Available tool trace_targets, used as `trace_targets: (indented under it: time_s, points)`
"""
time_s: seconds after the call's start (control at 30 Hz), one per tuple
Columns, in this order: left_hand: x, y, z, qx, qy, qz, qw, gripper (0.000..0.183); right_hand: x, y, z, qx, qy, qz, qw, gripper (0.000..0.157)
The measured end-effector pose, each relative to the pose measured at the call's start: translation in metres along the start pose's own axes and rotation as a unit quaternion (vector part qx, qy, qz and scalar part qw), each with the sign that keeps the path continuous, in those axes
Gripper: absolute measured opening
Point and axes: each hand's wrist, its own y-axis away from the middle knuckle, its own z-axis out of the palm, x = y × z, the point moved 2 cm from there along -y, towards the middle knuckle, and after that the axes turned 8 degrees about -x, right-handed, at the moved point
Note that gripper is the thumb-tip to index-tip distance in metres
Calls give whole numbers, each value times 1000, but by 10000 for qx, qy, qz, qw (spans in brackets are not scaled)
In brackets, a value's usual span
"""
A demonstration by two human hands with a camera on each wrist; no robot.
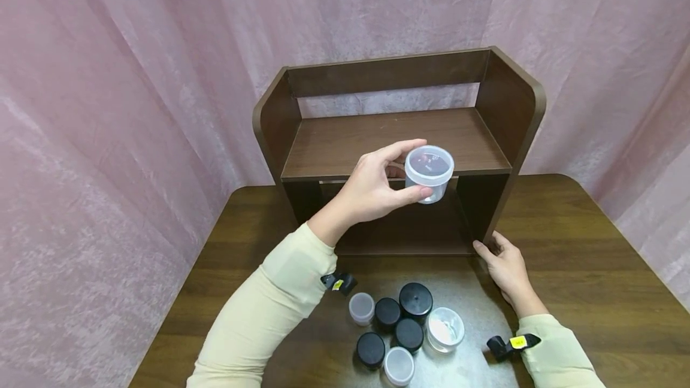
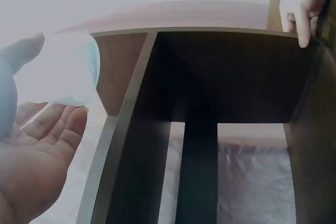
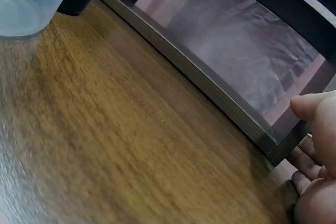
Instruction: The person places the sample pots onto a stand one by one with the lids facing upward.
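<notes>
My left hand (image 1: 372,187) holds a clear plastic jar (image 1: 429,175) with a translucent lid, thumb and fingers around its sides. The jar is upright in the air, in front of the upper board of a dark brown two-tier shelf (image 1: 388,142). The left wrist view shows the same jar (image 2: 63,69), washed out by glare. Low at the shelf's right side, my right hand (image 1: 507,265) grips the front edge of the side panel. In the right wrist view the thumb (image 3: 310,106) lies on the panel's inner side and the fingers are on the outer side.
In front of the shelf, on the wooden table (image 1: 560,238), several jars stand close together: black-lidded ones (image 1: 415,299), translucent-lidded ones (image 1: 399,366) and a wider clear one (image 1: 445,329). A pink curtain (image 1: 135,106) hangs behind the table.
</notes>
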Motion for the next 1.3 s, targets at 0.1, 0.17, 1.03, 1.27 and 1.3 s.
trace_targets:
  time_s: [0.1,0.17,1.03,1.27,1.3]
  points:
    - [-2,-21,2,-45,52,-126,9999,66,1,0,0,27,80,-19,10000,54]
    - [-5,-36,4,-117,11,-298,9995,67,0,1,-1,55,140,-19,9999,54]
    - [-46,-132,52,508,-381,-1595,9852,68,3,4,1,-493,3,411,9979,82]
    - [-46,-130,51,445,-274,-1537,9867,68,-4,5,1,-439,152,246,9986,73]
    - [-46,-130,51,420,-315,-1532,9868,68,-4,5,1,-414,180,204,9988,71]
